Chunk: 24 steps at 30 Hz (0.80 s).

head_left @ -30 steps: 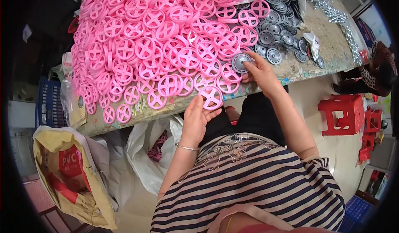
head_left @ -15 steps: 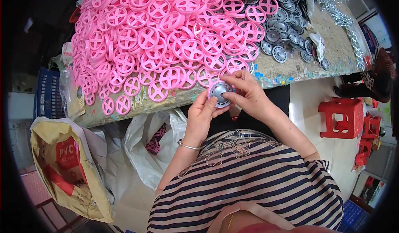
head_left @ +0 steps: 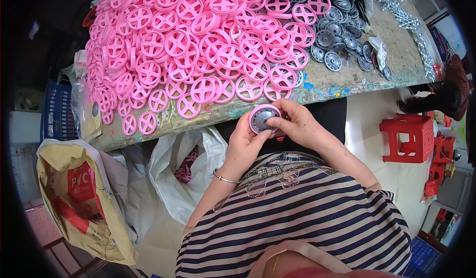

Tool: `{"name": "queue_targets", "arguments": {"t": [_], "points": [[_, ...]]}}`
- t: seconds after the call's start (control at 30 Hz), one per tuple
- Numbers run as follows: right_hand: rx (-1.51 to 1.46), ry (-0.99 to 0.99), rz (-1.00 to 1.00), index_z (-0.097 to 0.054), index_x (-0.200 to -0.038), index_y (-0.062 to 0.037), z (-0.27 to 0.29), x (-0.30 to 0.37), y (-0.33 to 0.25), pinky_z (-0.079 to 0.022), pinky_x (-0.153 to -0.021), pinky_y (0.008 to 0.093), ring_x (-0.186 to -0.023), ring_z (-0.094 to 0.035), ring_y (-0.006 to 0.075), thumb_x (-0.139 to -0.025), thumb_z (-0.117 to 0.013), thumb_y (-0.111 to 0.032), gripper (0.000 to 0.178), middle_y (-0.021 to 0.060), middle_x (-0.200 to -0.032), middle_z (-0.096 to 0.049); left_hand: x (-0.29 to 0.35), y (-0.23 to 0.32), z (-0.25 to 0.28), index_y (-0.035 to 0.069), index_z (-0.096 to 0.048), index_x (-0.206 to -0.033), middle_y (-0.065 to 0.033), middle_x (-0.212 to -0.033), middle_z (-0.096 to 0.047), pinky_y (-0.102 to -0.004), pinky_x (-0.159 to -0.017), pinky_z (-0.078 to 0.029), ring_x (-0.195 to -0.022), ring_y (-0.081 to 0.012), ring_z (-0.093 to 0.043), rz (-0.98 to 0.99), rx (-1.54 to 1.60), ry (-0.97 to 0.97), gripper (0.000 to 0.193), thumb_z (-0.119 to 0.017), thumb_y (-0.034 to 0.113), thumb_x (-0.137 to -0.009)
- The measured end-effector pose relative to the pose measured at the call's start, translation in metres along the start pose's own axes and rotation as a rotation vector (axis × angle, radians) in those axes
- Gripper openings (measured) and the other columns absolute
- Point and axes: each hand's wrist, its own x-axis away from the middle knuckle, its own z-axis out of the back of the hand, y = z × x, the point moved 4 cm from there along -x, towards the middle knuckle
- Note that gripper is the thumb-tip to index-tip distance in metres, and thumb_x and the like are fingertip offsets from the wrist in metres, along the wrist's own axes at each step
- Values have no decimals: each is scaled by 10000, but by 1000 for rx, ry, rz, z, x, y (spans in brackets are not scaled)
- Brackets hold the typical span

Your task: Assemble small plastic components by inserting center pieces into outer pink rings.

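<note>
Paint-flecked counter (head_left: pixel 358 79) bears heaped pink wheels (head_left: pixel 177 42), red stool (head_left: pixel 407 126) on floor (head_left: pixel 364 134); grey disc (head_left: pixel 264 116) inside pink ring (head_left: pixel 251 120) sits between left grip (head_left: pixel 244 141) and right grip (head_left: pixel 300 125), both closed on it.

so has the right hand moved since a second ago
Yes: judged against the worktable, the right hand has drawn back from over its front edge toward the striped top, and leftward, closer to the left hand.

Single head-worn view (wide fisheye); steeply downward from close above the worktable (head_left: pixel 394 50)
</note>
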Motion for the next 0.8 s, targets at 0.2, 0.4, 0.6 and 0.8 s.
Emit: {"name": "queue_targets", "arguments": {"t": [0.2, 0.4, 0.6, 0.8], "points": [[44, -6, 58, -543, -1102, -24, -9, 4, -2, -478, -547, 191, -667, -592, 58, -899, -629, -112, 238, 17, -823, -618, 4, -7, 5, -15, -401, -1280, -120, -1192, -540, -315, -866, -550, -1039, -196, -597, -9, -16, -13, 393, -521, -48, -907], [505, 210, 386, -550, -1149, -34, 14, -2, -12, -485, -634, 264, -787, -591, 140, -843, -694, -145, 355, 85, -1020, -584, 34, 2, 45, -19, -432, -1262, -102, -1138, -559, -269, -843, -513, -1003, -162, -590, -288, -389, 320, 436, -595, -45, -859], [939, 396, 555, -534, -1245, -40, 50, -20, -22, -409, -949, 422, -1128, -460, 374, -747, -734, -179, 555, 162, -1241, -510, 91, 6, 171, -11, -445, -1230, -125, -1129, -574, -327, -892, -478, -989, -200, -606, -175, -657, 595, 451, -584, -61, -803], [965, 440, 653, -574, -1154, -21, 65, -43, -6, -432, -901, 408, -1027, -532, 353, -821, -647, -134, 358, 166, -1141, -574, 119, -34, 232, -42, -587, -1103, -233, -1036, -632, -401, -841, -484, -941, -396, -606, 238, -1488, 522, 388, -669, 127, -763]]}}
